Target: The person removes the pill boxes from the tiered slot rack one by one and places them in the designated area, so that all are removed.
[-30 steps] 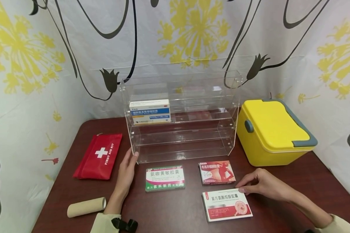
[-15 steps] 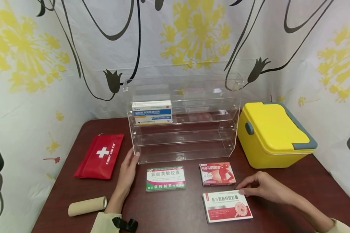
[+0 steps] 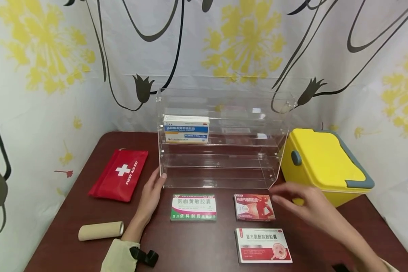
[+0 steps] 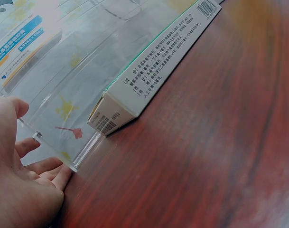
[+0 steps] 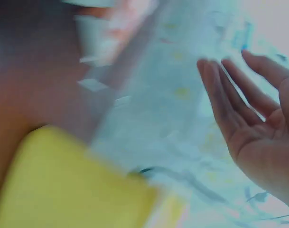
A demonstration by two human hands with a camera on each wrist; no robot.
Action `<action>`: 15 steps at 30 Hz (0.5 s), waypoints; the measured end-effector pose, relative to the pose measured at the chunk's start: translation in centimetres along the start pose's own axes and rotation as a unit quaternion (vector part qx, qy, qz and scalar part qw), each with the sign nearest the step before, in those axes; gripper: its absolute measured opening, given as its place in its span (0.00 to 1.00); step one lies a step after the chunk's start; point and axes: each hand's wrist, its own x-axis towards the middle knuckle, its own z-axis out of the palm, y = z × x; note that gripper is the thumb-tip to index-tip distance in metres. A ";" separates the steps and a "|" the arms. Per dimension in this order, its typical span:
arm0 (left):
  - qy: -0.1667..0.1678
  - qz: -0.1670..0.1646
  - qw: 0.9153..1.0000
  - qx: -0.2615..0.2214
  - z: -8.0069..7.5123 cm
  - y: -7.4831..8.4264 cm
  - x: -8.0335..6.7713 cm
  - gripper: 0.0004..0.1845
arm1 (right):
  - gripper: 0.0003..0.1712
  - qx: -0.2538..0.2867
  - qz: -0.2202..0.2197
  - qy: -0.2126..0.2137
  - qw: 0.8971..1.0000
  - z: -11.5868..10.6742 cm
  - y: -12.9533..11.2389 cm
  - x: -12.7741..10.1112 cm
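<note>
A clear acrylic shelf rack (image 3: 221, 183) stands at the back of the table. My left hand (image 3: 151, 194) rests against its lower left side, thumb at the front edge and fingers along the outside; the left wrist view shows this hand (image 4: 28, 175) with loosely extended fingers. My right hand (image 3: 309, 204), holding nothing, hovers near the rack's lower right corner, fingers extended. Before the rack lie a green-and-white medicine box (image 3: 193, 207), a red medicine box (image 3: 254, 207) and a white-and-red medicine box (image 3: 263, 245). A blue-and-white medicine box (image 3: 186, 129) stands on an upper left tier.
A yellow lidded box (image 3: 323, 155) with grey trim sits right of the rack, partly behind my right hand. At left lie a red first aid pouch (image 3: 120, 175) and a beige cardboard tube (image 3: 101, 231). A patterned curtain (image 3: 190, 56) hangs behind the table.
My right hand has let go of the white-and-red box's corner and moved up towards the rack's right side. The left hand stays at the rack. The head view has shifted slightly.
</note>
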 end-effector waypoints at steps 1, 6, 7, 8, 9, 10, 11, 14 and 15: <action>0.001 -0.003 1.000 0.003 0.0 0.5 -0.1 0.31 | 0.16 -0.009 -0.017 0.018 1.000 0.1 -0.7 1.4; -0.004 -0.012 1.000 0.005 0.1 0.7 -0.2 0.31 | 0.16 -0.016 -0.065 0.074 0.995 1.1 -3.8 8.7; -0.003 -0.012 1.000 0.002 0.1 0.4 0.0 0.31 | 0.16 -0.007 -0.069 0.082 0.994 1.3 -4.3 10.0; -0.002 -0.010 1.000 -0.001 0.2 -0.1 0.1 0.31 | 0.16 0.007 -0.071 0.087 0.994 1.5 -4.7 11.2; 0.000 -0.008 1.000 -0.002 0.2 -0.5 0.4 0.31 | 0.16 0.025 -0.069 0.093 0.993 1.7 -5.0 12.4; 0.002 -0.006 1.000 -0.003 0.2 -1.0 0.6 0.31 | 0.16 0.041 -0.071 0.098 0.992 2.0 -5.3 13.5; 0.006 -0.006 1.000 -0.003 0.2 -1.5 0.8 0.31 | 0.15 0.052 -0.074 0.104 0.991 2.2 -5.5 14.6; 0.015 0.007 1.000 -0.001 0.2 -2.1 0.9 0.32 | 0.15 0.061 -0.083 0.113 0.988 2.9 -6.0 17.5; 0.018 0.010 1.000 0.000 0.1 -2.2 1.0 0.32 | 0.15 0.053 -0.086 0.113 0.988 3.1 -6.1 18.3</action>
